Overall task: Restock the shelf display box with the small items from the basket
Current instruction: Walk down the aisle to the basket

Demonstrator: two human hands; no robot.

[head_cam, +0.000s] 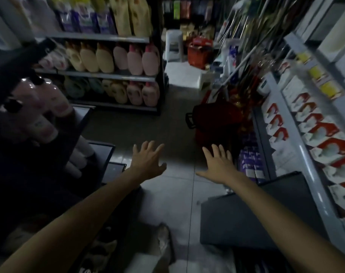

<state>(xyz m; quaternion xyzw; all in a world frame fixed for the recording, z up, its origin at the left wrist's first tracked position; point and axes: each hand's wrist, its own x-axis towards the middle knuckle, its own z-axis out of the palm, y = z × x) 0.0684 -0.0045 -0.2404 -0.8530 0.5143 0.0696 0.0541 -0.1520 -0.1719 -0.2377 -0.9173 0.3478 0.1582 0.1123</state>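
Note:
My left hand [148,161] and my right hand [219,166] are stretched out in front of me over the tiled aisle floor, fingers spread, holding nothing. A dark red shopping basket [213,119] with a black handle stands on the floor ahead of my right hand, against the right-hand shelving; its contents are too dark to make out. The white shelf [305,146] on the right carries rows of red-and-white small packs [325,133]. I cannot tell which box is the display box.
A shelf unit of pink and yellow bottles [112,75] stands ahead on the left. Pink bottles [39,107] hang close at my left. A dark grey box [256,213] juts out low on the right. A second red basket [199,54] and a white stool [173,44] are farther down the aisle.

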